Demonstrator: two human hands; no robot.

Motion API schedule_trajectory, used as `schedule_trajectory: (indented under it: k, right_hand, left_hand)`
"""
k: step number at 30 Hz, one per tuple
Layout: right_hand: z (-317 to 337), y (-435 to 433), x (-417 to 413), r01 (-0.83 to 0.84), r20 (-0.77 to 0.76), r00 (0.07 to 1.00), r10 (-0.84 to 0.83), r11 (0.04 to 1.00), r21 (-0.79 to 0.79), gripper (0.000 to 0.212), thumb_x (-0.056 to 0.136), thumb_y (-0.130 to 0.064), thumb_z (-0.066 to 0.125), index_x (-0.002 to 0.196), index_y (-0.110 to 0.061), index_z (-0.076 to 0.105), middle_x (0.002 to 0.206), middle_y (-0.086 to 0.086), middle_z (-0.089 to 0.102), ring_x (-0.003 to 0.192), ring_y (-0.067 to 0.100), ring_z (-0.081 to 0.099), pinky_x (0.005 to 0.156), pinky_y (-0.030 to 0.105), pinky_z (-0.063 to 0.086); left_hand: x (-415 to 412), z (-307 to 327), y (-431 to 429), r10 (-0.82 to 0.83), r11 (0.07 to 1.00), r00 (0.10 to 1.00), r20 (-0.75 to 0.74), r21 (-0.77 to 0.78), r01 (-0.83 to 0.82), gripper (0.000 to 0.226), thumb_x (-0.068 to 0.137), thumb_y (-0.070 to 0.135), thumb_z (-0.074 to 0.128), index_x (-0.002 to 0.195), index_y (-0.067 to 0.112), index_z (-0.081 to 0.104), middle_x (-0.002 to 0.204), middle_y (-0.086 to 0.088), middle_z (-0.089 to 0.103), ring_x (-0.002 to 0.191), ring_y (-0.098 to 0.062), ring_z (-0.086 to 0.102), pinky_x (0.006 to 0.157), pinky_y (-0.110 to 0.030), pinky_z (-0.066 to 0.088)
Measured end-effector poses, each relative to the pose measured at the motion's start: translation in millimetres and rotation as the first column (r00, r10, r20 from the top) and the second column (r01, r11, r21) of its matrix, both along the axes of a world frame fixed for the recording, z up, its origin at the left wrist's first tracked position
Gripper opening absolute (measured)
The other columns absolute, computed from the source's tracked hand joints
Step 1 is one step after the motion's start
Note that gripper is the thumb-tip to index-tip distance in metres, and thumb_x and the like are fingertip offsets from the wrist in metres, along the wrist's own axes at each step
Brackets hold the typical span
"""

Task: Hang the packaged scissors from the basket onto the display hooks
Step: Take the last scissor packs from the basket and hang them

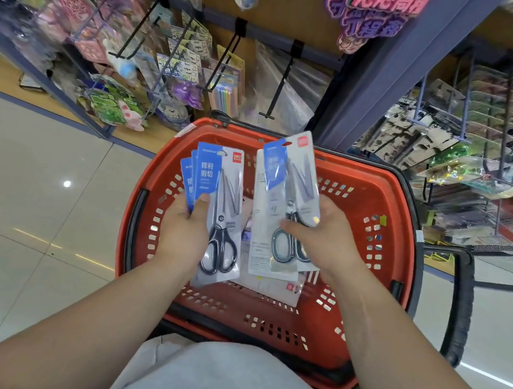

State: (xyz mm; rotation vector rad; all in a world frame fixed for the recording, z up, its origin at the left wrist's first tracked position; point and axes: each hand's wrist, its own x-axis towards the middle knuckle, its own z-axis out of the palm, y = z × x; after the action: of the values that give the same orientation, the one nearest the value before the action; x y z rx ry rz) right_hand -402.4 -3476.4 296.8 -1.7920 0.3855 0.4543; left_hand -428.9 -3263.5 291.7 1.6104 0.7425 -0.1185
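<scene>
Packaged scissors (223, 222) are up over the basket (377, 192) and split between both hands, so we'd say we're at the grab-and-sort step, with none of these hung yet. Our left hand (180, 230) grips a little fan of packs, thumb pressed across the blue cards. Our right hand (324, 234) pinches another pack (293, 192), with what looks like a second one behind it, back side showing. Both bunches hover over the middle of the red basket, and a few more packs (273, 287) lie flat at the bottom. The next move probably calls for singling out one pack and lining up the slot at the top of its card with the tip of a black display hook (282, 82) on the far side, just past the basket; that one looks free to us. Each pack is a flat white card with a blue panel, a red logo in the corner and black-handled scissors under clear plastic, blades pointing away from us.
</scene>
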Motion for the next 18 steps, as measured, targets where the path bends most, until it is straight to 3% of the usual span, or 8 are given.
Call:
schedule_trajectory:
  k: [4,9,14,18]
  right_hand:
    - [2,25,-3,-0.088,0.053,0.994,0.093,0.991,-0.096,0.028,0.076,-0.011,0.088,0.094,-0.024,0.072,0.089,-0.006,0.078,0.085,0.015,0.073,0.079,0.031,0.055]
    - [1,38,-12,-0.051,-0.107,0.992,0.063,0.993,0.107,0.021,0.084,-0.009,0.083,0.101,-0.017,0.077,0.094,-0.001,0.081,0.084,0.010,0.075,0.076,0.022,0.055]
    - [-10,35,-8,0.100,-0.259,0.966,-0.021,0.951,0.294,0.028,0.088,-0.003,0.078,0.114,-0.012,0.074,0.108,0.006,0.080,0.107,0.029,0.075,0.099,0.046,0.058]
    - [-20,29,-10,0.127,-0.257,0.965,-0.051,0.950,0.285,0.028,0.091,-0.010,0.077,0.117,-0.018,0.069,0.107,-0.002,0.080,0.108,0.024,0.074,0.103,0.048,0.056]
  left_hand:
    - [-2,-7,-16,0.012,1.000,1.000,-0.027,-0.029,-0.012,0.020,0.111,0.031,0.048,0.117,0.035,0.066,0.103,0.012,0.073,0.095,-0.006,0.067,0.076,-0.023,0.046]
    - [-4,-14,-25,0.074,0.978,0.993,-0.095,-0.189,-0.091,0.023,0.112,0.030,0.048,0.105,0.038,0.069,0.103,0.010,0.078,0.093,-0.009,0.073,0.077,-0.026,0.055]
    - [-3,-15,-29,0.032,0.941,0.983,-0.179,-0.325,-0.090,0.022,0.112,0.028,0.048,0.110,0.032,0.070,0.102,0.004,0.082,0.090,-0.014,0.079,0.079,-0.032,0.059]
    - [1,-14,-21,0.034,0.939,0.981,-0.189,-0.329,-0.096,0.023,0.113,0.027,0.047,0.117,0.029,0.070,0.107,0.001,0.081,0.097,-0.019,0.078,0.084,-0.036,0.061]
